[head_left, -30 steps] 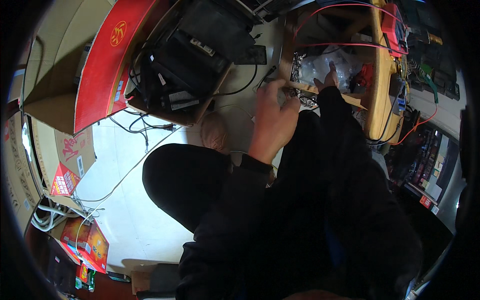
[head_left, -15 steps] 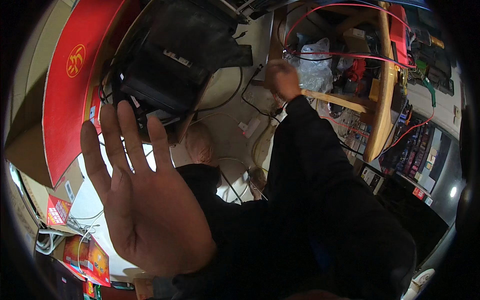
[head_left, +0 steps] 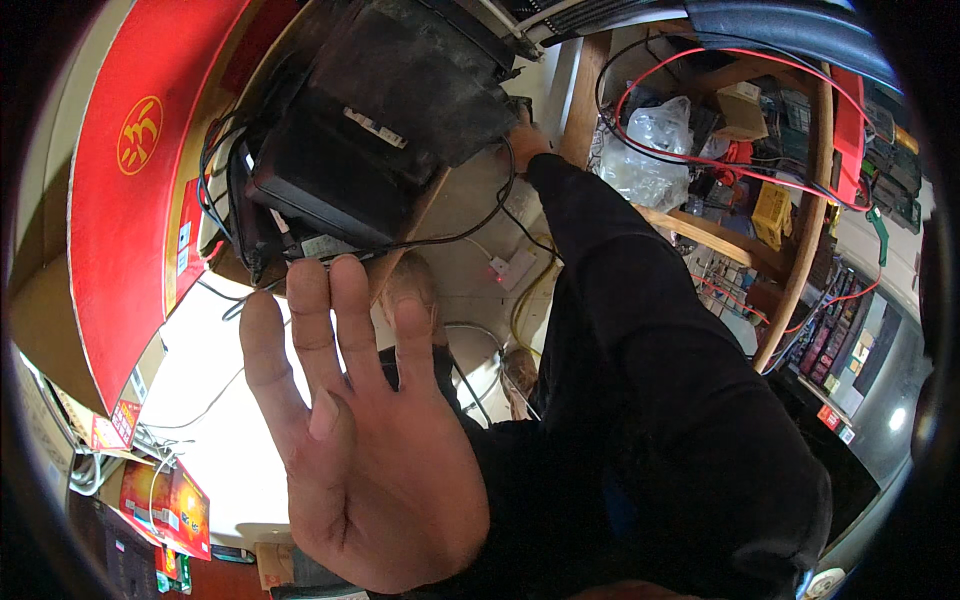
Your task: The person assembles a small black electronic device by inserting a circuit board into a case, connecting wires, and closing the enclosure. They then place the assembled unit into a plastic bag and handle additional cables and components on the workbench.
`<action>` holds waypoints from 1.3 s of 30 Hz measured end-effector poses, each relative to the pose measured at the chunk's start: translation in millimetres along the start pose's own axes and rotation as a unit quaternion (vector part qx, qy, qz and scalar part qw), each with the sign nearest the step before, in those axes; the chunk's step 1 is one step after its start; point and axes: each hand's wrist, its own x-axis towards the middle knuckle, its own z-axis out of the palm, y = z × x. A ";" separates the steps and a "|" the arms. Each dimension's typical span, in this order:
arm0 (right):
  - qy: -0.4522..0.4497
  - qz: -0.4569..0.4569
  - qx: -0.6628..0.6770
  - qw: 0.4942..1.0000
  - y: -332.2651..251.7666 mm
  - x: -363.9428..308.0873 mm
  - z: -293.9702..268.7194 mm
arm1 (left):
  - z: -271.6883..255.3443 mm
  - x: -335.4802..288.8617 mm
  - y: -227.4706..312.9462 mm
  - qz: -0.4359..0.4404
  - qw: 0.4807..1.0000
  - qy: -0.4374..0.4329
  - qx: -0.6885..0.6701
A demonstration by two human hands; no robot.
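Note:
My left hand [head_left: 385,450] is raised large at the front, palm up toward me. Its fingers stretch apart and nothing lies in it. My right arm reaches far forward in a black sleeve. At its end, my right hand [head_left: 528,143] is beside the right edge of a dusty black boxy device [head_left: 335,170]. Its fingers are mostly hidden, so I cannot tell whether it grips anything. A small dark object [head_left: 521,106] shows just beyond that hand. A black cable [head_left: 470,229] loops past it and runs back along the device.
A wooden frame [head_left: 808,240] at the right surrounds clear plastic bags [head_left: 650,150] and red and black cables. On the floor lies a white power strip [head_left: 512,270] among cords. A large red panel [head_left: 130,200] stands at the left. A bare foot [head_left: 412,285] shows below the device.
My right hand has moved left and forward, from the wooden frame to the device's edge. My left hand has shifted right and lower in the view, still spread. The surroundings have shifted slightly.

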 end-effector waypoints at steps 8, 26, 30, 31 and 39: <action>0.176 0.071 0.094 0.977 -15.3 30.9 55.8 | -4.4 8.8 1.1 -0.044 0.998 0.019 -0.047; 0.317 0.147 0.538 0.767 -47.1 -146.3 25.1 | -0.8 9.3 -9.4 0.005 0.994 -0.078 -0.079; 0.300 0.150 0.701 0.629 -60.9 -208.2 -7.0 | -10.1 13.5 -2.3 0.034 0.996 -0.069 -0.043; 0.278 0.161 0.737 0.595 -67.4 -227.2 -17.4 | -14.3 15.1 -0.5 0.048 0.994 -0.093 -0.044; 0.299 -0.096 0.668 0.675 -127.3 -348.1 -84.3 | -52.0 -11.1 -77.6 -0.158 0.957 -0.129 0.206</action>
